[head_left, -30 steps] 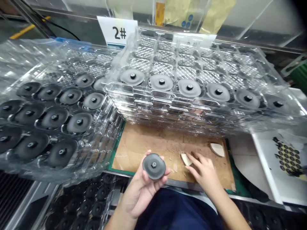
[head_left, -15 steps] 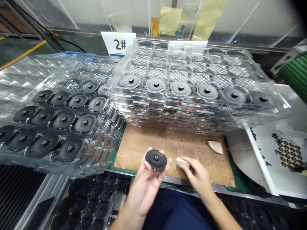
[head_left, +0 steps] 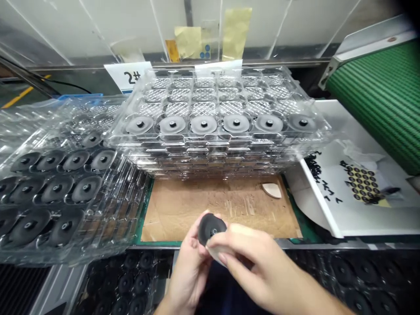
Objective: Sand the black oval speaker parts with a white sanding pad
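Note:
My left hand (head_left: 192,262) is closed around the edge of a black oval disc-shaped part (head_left: 207,228) with a small raised knob at its centre. The part is tilted, its knobbed face turned up and to the right. Pinched in my right hand (head_left: 251,258) is an off-white pad (head_left: 217,253), mostly covered by the fingers. The pad is up against the near side of the part, by the knob; whether it touches the surface I cannot tell. Both hands are at the front edge of a cardboard sheet (head_left: 190,205).
Behind the cardboard stands a stack of clear plastic trays (head_left: 210,142), its front row holding black parts. More filled trays (head_left: 65,175) stand at left. A wedge-shaped off-white piece (head_left: 272,190) lies on the cardboard. At right are a white bin (head_left: 323,210) with small black pieces and a green conveyor belt (head_left: 383,96).
My right hand has moved left with the pad, from beside the black part up to it. The part has tilted in my left hand. The view has shifted to the right.

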Demonstrator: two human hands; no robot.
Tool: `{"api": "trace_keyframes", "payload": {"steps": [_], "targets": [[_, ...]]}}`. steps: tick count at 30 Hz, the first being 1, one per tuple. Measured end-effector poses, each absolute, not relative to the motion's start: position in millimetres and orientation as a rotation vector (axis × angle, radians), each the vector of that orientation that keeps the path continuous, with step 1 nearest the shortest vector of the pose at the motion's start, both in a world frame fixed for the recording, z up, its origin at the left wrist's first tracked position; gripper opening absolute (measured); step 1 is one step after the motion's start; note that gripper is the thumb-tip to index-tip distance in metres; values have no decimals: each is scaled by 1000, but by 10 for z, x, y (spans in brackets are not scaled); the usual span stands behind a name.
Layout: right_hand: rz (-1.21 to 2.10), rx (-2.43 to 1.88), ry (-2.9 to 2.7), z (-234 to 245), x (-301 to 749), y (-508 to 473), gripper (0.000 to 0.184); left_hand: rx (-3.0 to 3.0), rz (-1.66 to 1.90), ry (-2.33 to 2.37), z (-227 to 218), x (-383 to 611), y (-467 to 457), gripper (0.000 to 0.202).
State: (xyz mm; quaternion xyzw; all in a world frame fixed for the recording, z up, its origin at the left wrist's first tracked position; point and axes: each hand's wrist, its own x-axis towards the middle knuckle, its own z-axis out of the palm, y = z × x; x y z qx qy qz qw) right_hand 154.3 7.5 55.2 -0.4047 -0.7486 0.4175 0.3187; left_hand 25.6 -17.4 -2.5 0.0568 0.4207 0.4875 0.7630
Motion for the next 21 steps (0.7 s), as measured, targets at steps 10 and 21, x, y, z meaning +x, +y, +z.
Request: {"api": "trace_keyframes", "payload": {"steps": [10, 21], "targets": [[1201, -1073, -1899, 480, 1666, 131, 20, 192, 982, 940, 40, 269, -17, 63], [1175, -1148, -1916, 570, 1924, 64, 21, 166, 926, 787, 107, 282, 22, 54]]}}
